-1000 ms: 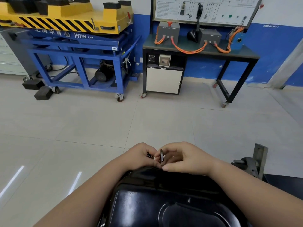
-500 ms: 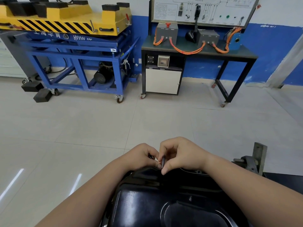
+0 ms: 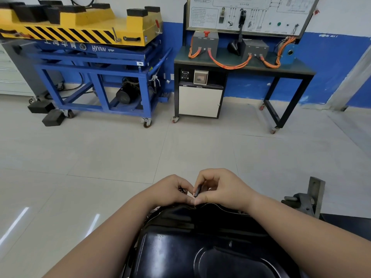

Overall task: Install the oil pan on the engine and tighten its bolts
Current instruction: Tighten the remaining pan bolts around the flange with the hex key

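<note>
Over glossy pan [image 3: 180,249], fingers [image 3: 200,180] pinch slim bolt [image 3: 197,191], apparently.

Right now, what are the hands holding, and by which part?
The right hand pinches a dark bolt by its shank. The left hand grips small metal pieces, probably more bolts.

One left hand [image 3: 170,189], one right hand [image 3: 222,189], one pan [image 3: 200,247] just beneath both. One bolt [image 3: 197,191] in the right; more bolts [image 3: 182,190] in the left, uncountable. Far beyond them: one cart [image 3: 96,63], one tabletop [image 3: 297,67], two blocks [image 3: 41,107] [image 3: 53,117].

White lettering roughly "HYYNN" on blue lift cart [image 3: 100,55] (lower edge cut off), wall panel [image 3: 251,15] print unreadable
</note>
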